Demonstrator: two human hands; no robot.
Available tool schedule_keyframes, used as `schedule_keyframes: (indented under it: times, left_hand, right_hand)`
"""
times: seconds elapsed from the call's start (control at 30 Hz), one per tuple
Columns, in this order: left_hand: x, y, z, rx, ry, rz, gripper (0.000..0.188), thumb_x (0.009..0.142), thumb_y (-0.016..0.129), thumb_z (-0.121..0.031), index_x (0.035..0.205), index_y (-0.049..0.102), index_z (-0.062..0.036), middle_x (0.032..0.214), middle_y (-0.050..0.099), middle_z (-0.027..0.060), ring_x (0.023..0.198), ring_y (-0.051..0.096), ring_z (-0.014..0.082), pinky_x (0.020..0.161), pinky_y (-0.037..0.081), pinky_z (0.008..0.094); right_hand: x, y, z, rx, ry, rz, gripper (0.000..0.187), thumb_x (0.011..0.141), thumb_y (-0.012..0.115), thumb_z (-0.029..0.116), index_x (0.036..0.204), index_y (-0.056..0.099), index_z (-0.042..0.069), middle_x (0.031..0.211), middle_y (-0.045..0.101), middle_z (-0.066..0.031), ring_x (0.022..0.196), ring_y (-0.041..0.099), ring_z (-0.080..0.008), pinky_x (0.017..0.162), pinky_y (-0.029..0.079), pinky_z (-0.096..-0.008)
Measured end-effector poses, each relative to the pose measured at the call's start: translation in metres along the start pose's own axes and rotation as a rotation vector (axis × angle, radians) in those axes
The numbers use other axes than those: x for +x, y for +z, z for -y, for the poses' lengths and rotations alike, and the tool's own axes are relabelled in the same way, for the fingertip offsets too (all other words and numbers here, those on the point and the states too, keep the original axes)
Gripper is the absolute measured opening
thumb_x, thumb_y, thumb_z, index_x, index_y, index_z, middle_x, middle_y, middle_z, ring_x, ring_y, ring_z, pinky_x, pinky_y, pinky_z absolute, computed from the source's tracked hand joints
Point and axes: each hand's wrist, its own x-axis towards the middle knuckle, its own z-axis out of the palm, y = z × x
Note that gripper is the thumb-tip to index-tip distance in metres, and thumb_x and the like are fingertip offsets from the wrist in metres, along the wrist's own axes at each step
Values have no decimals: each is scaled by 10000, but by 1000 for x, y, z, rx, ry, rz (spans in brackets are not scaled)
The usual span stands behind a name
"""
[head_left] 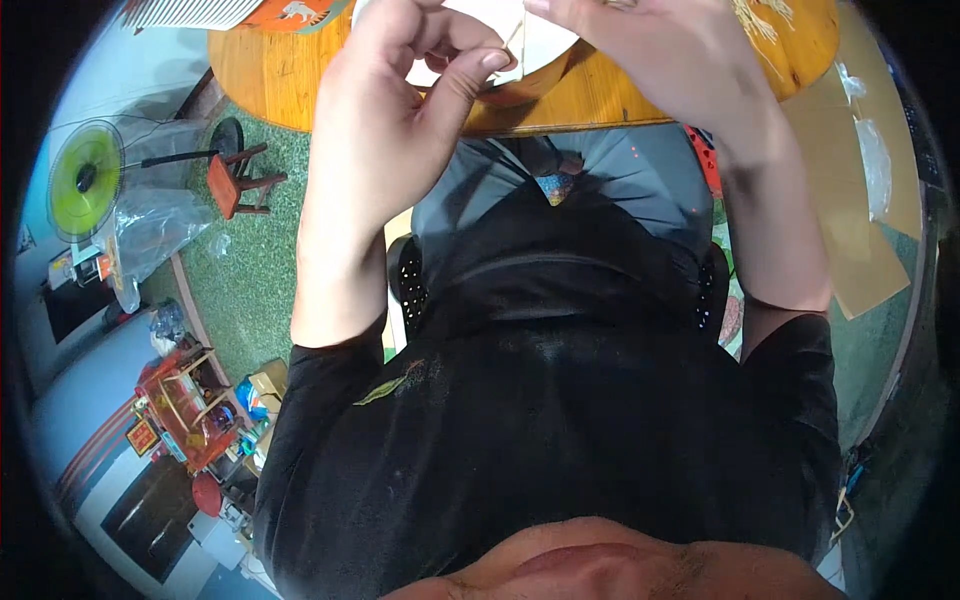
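My left hand point(400, 100) is raised over the near edge of the table, its thumb and forefinger pinched on a thin pale strand point(516, 38). The strand runs up toward the top of the picture. Across from it, my right hand point(665, 45) is bent inward, with its thumb tip close to the strand's upper end. The right fingers are partly cut off by the top edge, and what they pinch cannot be made out. Behind both hands lies a white round-edged surface point(548, 42), perhaps a plate or paper, mostly covered by them.
The round wooden table point(270, 85) carries a bundle of pale strands point(765, 22) at right and an orange printed sheet point(290, 14) at left. A red stool point(237, 185) and a green-bladed fan point(85, 178) stand at left. Flattened cardboard point(868, 265) lies on the floor at right.
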Motion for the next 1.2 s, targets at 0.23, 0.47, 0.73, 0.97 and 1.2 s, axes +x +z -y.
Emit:
schedule_keyframes:
  times: [0.23, 0.47, 0.73, 0.97, 1.2]
  left_hand:
    - [3, -5, 10, -122, -20, 71, 229, 923, 688, 107, 1122, 610, 23, 931, 663, 38, 879, 631, 108, 802, 501, 242]
    - [18, -9, -11, -43, -120, 245, 130, 940, 718, 24, 1062, 675, 14, 871, 696, 17, 809, 626, 86, 730, 505, 252]
    - [17, -15, -1, 56, -76, 265, 33, 933, 735, -17, 943, 709, 2, 819, 699, 1, 758, 608, 72, 691, 501, 252]
    - [18, -14, -6, 52, -72, 246, 49, 909, 742, 12, 923, 699, -7, 838, 704, 0, 755, 610, 69, 692, 499, 238]
    - [18, -12, -1, -37, -160, 243, 49, 926, 734, 20, 947, 691, 14, 860, 702, 4, 765, 615, 63, 699, 506, 216]
  right_hand:
    - [7, -3, 26, 35, 325, 51, 129, 930, 675, 65, 940, 716, -57, 779, 665, -47, 712, 580, -83, 621, 464, -243]
    - [7, -11, 33, -126, -74, 7, 106, 890, 720, 77, 932, 762, -10, 786, 706, -63, 685, 622, -116, 612, 478, -256]
    - [9, 4, 35, -347, -6, -188, 347, 805, 784, 100, 1120, 699, -20, 1007, 694, -124, 926, 656, -184, 792, 519, -302]
    - [-44, 38, 22, -204, -51, -692, 381, 756, 817, -16, 1111, 681, -3, 984, 655, -122, 807, 642, -203, 680, 502, -334]
    - [-46, 53, 37, -268, -36, -437, 269, 776, 835, 2, 1017, 717, 2, 916, 669, -116, 742, 651, -219, 628, 500, -325]
